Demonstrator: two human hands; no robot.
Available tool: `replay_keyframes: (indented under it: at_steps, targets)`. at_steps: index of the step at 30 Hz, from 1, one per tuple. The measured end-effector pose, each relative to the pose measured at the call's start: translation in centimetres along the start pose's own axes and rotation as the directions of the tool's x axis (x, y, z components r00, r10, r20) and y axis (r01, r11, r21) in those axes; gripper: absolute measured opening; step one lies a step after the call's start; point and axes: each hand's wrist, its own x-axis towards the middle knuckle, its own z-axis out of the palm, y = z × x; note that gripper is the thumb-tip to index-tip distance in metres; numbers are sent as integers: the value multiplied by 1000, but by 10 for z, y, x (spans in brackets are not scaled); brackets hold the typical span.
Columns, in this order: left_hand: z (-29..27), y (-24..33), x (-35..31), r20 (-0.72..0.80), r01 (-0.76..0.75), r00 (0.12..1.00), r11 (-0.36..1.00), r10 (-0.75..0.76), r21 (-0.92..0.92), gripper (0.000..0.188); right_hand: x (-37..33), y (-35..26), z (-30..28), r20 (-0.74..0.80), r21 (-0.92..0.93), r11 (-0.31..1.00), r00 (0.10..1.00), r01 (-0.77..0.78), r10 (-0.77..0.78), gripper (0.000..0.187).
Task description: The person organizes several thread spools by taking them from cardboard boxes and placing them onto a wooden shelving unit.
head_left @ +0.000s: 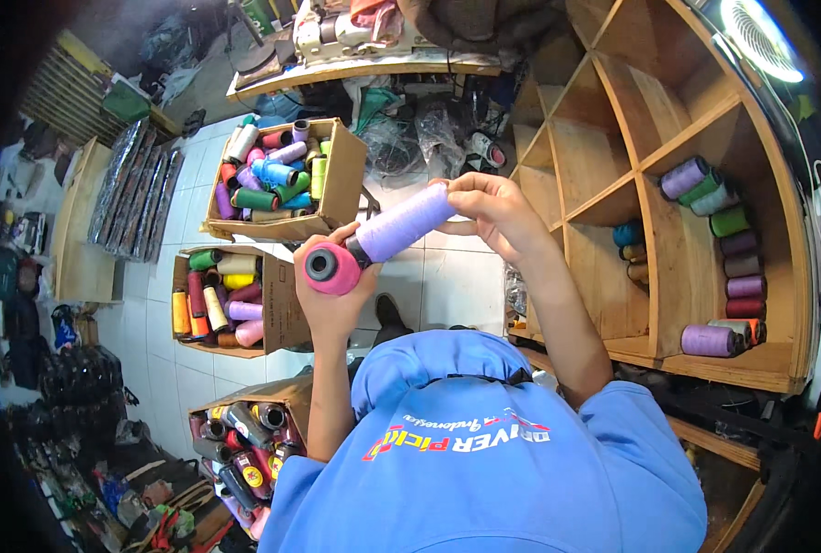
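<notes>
A pink cone of thread [335, 271] is in my left hand [339, 309], its dark hollow base facing up. Angled up and to the right beside it is a lavender cone of thread [403, 224]. Its dark lower end lies against the pink cone and the fingers of my left hand. My right hand [489, 210] is closed, pinching the far tip of the lavender cone between thumb and fingers. Whether a loose thread end is in that pinch is too small to tell.
Cardboard boxes of coloured thread cones stand at left: an upper box [341, 184], a middle box [284, 300] and a lower box [291, 394]. At right is a wooden cubby shelf [673, 138] with a row of cones [740, 242]. A sewing machine [337, 32] sits on a bench beyond.
</notes>
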Motion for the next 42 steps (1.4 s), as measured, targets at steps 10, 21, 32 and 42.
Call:
replay_keyframes:
  at_steps: [10,21,32,42]
  targets:
    - [17,-7,15,112,21,994,999,-17,-34,66,-8,-3,-11,-205,-77,997,979,-24,8,18]
    - [54,-44,13,314,285,925,937,-214,-200,59,-52,23,-51,-320,-18,990,938,136,-135,25]
    - [132,-85,-16,628,692,589,719,-509,-65,49,-129,62,-94,-816,-55,997,574,46,-71,24]
    - [168,-115,-45,715,722,532,685,-454,-102,49,-147,75,-110,-918,-173,981,346,84,-192,17]
